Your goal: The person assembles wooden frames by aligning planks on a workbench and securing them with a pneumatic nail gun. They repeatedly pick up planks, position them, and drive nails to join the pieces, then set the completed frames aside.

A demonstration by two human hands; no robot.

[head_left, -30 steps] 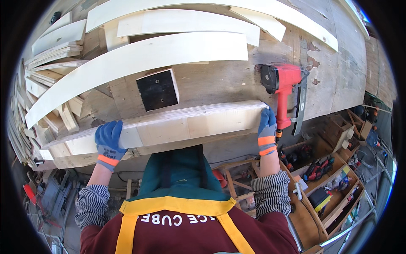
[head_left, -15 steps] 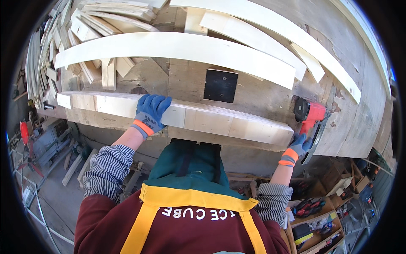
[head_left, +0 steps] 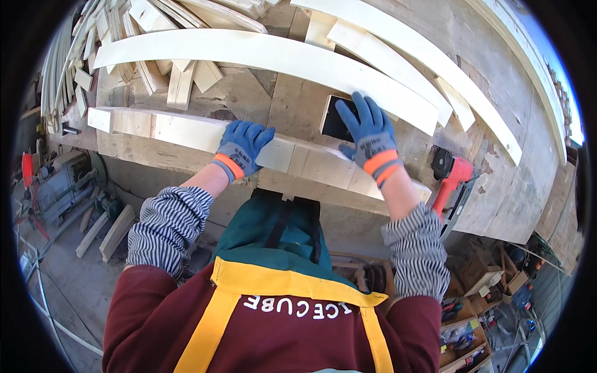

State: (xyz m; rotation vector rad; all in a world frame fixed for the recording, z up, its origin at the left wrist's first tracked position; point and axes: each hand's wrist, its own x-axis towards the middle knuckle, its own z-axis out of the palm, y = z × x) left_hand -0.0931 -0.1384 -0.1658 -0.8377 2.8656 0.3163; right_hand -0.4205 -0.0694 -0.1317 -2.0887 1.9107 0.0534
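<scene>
Item: one long pale wooden beam [head_left: 180,132], lying along the near side of the counter [head_left: 497,199], from 10 o'clock round to 3. Left hand [head_left: 244,146], at 10 o'clock: curled over the beam's top edge and holding it. Right hand [head_left: 372,132], at 2 o'clock: wide, fingers spread over a black square block [head_left: 333,127], thumb close to the beam (whether the palm presses on anything, one cannot tell). Risk, first: with one hand gripping, the beam could swing about that grip if its right end were bumped, or tip off the near edge if drawn too far toward 6 o'clock. Risk, second: the right thumb sits between block and beam, so sliding either toward the other could pinch it. Risk, third: a red nail gun [head_left: 459,171] lies at 3 o'clock, its handle just beside the beam's right end; a sideways shove of the beam would likely knock it, perhaps over the edge. Risk, fourth: a long curved board [head_left: 249,53], arching from 10 o'clock to 2, passes near the right fingertips, and a careless reach toward 12 might drag it askew.
</scene>
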